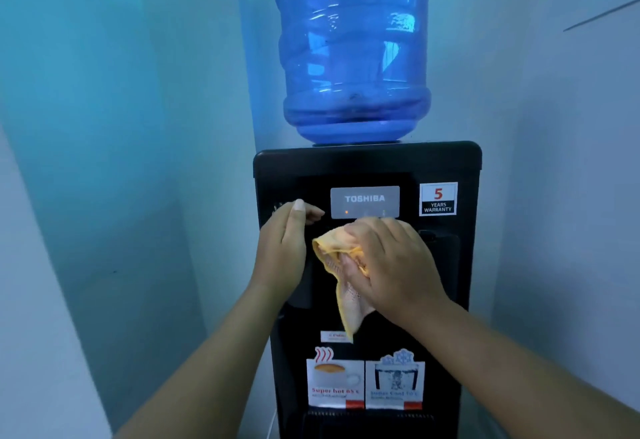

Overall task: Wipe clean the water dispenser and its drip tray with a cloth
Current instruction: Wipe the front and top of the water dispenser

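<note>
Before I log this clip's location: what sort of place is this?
Probably a corner of an office or home. A black water dispenser with a blue bottle stands between plain pale walls, with a window sill top right.

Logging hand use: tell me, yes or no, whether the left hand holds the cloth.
No. The yellow cloth is bunched under the right hand; the left hand is bare.

Black water dispenser (446, 168), blue water bottle (355, 47) standing on top
</note>
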A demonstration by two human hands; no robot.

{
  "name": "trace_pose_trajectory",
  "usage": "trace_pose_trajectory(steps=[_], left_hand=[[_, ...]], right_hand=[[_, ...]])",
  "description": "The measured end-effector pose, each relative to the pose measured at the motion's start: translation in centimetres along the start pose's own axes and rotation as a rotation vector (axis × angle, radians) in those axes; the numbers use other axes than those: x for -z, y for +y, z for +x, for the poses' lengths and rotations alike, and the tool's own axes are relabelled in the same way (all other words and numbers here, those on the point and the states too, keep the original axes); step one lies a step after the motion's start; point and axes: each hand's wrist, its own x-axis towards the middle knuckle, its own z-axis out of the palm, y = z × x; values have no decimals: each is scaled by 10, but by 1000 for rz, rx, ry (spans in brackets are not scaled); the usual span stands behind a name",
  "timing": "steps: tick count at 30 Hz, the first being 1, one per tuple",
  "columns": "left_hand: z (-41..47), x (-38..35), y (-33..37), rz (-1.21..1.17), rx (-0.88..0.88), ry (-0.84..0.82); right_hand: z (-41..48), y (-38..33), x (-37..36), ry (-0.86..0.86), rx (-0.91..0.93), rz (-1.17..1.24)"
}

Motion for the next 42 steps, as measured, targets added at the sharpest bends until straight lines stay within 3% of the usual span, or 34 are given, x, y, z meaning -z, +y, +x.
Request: trace_pose_trajectory(steps=[12, 20, 24, 27, 30, 31, 33, 35, 37, 38, 40, 42], left_hand=[[-27, 26, 46, 26, 195, -137], [-39, 28, 75, 156, 204, -277], [-65, 35, 73, 177, 38, -190], [-87, 49, 66, 198, 30, -149], [-85, 51, 72, 8, 42, -92], [-80, 52, 72, -14, 58, -58], [-66, 53, 63, 79, 67, 51], [-56, 60, 53, 135, 5, 197], [-42, 70, 51, 135, -104, 375], [-31, 74, 49, 158, -167, 440], [-7, 77, 44, 218, -263, 424], [15, 71, 36, 371, -362, 276]], right_hand=[[-18, -32, 43, -197, -53, -32], [1, -34, 60, -361, -171, 182], [30, -36, 66, -228, -564, 592], [58, -49, 74, -168, -944, 991], [77, -76, 74, -252, -1321, 1436], [79, -84, 71, -316, -1367, 1510], [78, -94, 62, -364, -1252, 1434], [79, -86, 52, -224, -805, 993], [93, -58, 50, 53, -301, 438], [106, -40, 48, 129, -143, 225], [131, -6, 44, 119, -14, -67], [138, 14, 32, -29, -58, -149]])
